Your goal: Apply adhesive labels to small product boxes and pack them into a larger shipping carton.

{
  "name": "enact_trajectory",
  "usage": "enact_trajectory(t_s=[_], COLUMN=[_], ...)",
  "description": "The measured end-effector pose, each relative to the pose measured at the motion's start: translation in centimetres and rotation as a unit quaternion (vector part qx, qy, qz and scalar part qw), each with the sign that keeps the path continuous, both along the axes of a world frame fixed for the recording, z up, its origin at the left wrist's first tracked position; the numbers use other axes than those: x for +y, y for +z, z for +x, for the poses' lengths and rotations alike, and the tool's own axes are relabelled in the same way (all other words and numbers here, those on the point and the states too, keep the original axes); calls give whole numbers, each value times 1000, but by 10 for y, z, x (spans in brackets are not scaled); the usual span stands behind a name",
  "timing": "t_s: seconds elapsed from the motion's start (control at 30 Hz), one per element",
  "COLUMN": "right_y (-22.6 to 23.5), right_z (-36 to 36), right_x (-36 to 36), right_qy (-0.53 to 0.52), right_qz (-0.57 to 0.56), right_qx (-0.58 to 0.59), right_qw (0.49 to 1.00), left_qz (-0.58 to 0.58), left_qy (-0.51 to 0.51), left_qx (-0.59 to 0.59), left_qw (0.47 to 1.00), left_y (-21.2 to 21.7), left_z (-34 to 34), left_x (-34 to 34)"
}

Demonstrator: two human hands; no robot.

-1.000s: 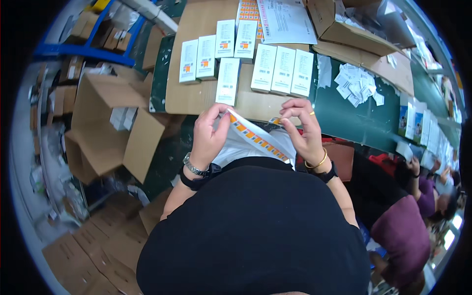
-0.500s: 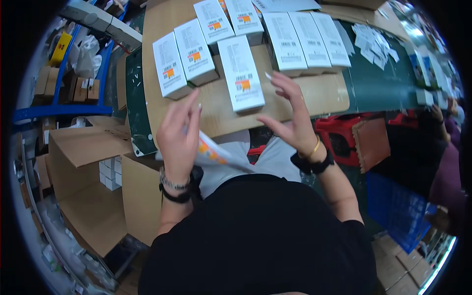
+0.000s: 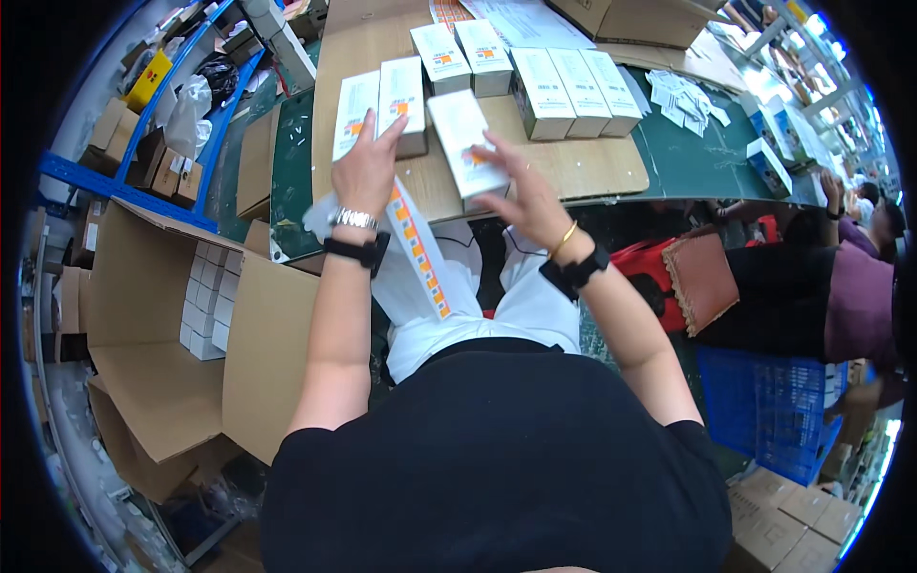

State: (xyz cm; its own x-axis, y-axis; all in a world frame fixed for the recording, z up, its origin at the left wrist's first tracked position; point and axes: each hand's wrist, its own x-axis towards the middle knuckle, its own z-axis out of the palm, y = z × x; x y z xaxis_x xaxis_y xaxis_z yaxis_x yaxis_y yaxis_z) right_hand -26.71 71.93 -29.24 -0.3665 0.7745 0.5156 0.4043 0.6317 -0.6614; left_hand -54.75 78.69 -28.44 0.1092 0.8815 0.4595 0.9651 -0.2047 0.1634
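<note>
My left hand is over the near ends of two white boxes at the left, two fingers stretched apart. From under it hangs a strip of orange stickers, reaching down over my lap; how the lower fingers hold it is partly hidden. My right hand is at the near right corner of another white box, fingers over its orange label and thumb at its near end. That box is slightly blurred. More white boxes with orange labels stand behind it, and several plainer white boxes stand in a row to the right.
The boxes stand on a wooden board on a green table. Loose white slips lie at the right. An open carton with small white boxes stands at the left. A blue crate and another person are at the right.
My left hand has moved forward to the left boxes, with the sticker strip trailing. My right hand has come in to the middle box, which has tilted a little. The view has shifted.
</note>
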Motion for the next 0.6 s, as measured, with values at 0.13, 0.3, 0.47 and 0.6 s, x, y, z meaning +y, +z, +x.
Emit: enact_trajectory(t_s=[0.13,0.3,0.47,0.6], right_y=[12,11,17,20], right_z=[-14,-37,-63,-64], right_x=[2,54,88,94], right_qy=[9,45,52,46], right_qz=[32,4,9,-35], right_qx=[-21,-2,-37,-79], right_qw=[999,999,998,995], left_qz=[3,30,3,2], left_qy=[47,96,47,110], left_qx=[-50,-90,-110,-137], left_qw=[998,991,993,984], left_y=[8,3,3,24], left_z=[-13,-29,-46,-45], left_x=[-32,-11,10,-7])
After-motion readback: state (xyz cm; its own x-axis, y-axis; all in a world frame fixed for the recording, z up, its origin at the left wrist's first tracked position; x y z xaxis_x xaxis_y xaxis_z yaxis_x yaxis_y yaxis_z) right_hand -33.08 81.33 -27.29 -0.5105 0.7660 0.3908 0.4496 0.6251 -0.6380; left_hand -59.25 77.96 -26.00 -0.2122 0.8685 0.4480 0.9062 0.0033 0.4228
